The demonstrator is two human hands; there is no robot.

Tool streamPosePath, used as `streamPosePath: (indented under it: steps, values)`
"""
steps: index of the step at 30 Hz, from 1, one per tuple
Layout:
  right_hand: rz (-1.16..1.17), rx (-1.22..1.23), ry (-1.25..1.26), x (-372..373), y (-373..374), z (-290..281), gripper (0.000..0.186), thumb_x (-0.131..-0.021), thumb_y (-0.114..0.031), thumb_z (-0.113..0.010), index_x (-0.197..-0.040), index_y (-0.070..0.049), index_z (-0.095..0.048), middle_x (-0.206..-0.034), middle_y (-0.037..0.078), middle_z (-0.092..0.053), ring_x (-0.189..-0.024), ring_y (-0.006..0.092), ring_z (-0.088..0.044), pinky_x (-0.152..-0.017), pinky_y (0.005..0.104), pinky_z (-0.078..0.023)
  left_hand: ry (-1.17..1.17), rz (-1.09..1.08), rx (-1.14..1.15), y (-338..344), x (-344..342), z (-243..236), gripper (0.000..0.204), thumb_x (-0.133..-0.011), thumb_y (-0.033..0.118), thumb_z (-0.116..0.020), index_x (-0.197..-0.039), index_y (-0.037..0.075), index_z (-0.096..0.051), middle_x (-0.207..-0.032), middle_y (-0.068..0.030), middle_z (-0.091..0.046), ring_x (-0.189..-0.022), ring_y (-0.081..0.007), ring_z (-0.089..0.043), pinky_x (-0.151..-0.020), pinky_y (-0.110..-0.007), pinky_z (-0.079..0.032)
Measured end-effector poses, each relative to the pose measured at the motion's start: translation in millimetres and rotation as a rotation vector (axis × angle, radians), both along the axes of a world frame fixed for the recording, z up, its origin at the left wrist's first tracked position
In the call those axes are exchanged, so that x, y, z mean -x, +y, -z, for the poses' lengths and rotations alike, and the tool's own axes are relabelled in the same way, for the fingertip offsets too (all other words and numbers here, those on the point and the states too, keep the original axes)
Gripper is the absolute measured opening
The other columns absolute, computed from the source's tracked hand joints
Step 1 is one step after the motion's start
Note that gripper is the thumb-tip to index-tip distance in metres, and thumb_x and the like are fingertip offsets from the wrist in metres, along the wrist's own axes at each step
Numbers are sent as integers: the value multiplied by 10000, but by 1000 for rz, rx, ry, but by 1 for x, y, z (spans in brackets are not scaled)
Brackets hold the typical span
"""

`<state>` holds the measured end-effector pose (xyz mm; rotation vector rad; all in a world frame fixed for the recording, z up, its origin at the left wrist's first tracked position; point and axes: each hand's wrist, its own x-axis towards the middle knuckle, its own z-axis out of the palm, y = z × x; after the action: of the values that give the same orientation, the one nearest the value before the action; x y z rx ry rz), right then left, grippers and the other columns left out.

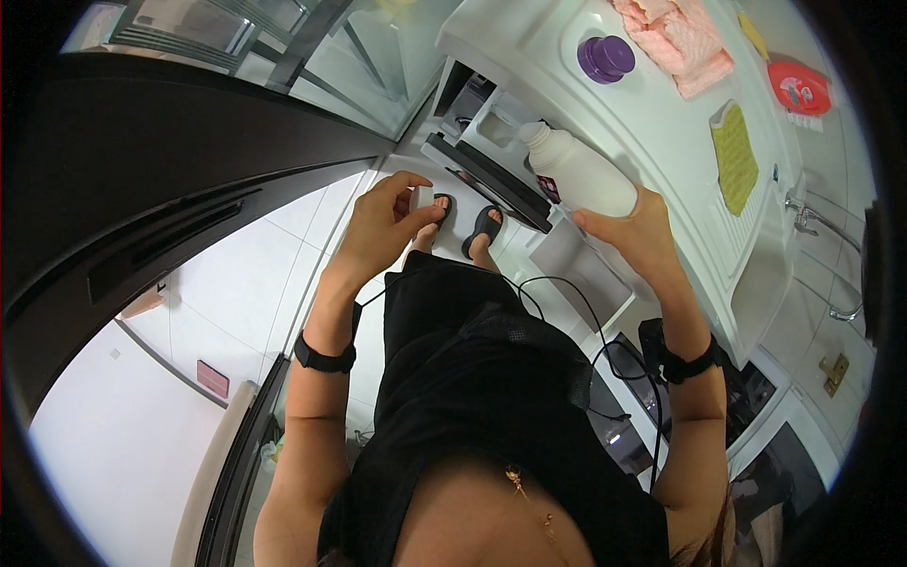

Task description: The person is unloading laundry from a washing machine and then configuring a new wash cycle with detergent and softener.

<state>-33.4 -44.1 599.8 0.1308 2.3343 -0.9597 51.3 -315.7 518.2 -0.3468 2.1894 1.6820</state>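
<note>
My right hand grips the base end of a white plastic bottle. The bottle lies tilted, its uncapped-looking neck pointing up and left over a pulled-out drawer with a dark front and white compartments. Between the thumb and fingers of my left hand is a small white cap, held to the left of the drawer. Whether anything flows from the bottle's mouth cannot be made out.
Along the right runs a white sink counter. A purple-capped container, a pink towel, a green cloth and a red package rest there, near a chrome faucet. Glass panels stand at the far left. Black cables hang before me.
</note>
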Motion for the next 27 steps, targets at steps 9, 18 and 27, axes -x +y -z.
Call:
streamPosePath:
  steps: [9,18,27]
  values:
    - [65,99,32,-3,2,-5,464,-633,-199,-765,-956,89,-596,-847,125,-646,-734,151,-610,-669,265,-486,-30,-15,-67,6,6,-10,321,-787,93,-672,-1068,38,-526,-696,28,-414,-623,-49,-404,-562,-186,-360]
    - [123,256,106,-11,15,-7,489,-616,-175,-782,-984,80,-585,-879,112,-645,-786,138,-598,-711,262,-476,163,-75,-330,13,28,-27,316,-799,71,-650,-1063,10,-485,-884,-46,-573,-737,-85,-543,-655,-196,-451]
    - [133,418,153,-27,30,0,555,-596,-239,-781,-1017,54,-569,-899,81,-624,-798,137,-575,-735,258,-457,245,45,-390,46,72,-63,272,-812,49,-622,-1048,-5,-498,-887,-59,-550,-790,-107,-560,-717,-228,-466]
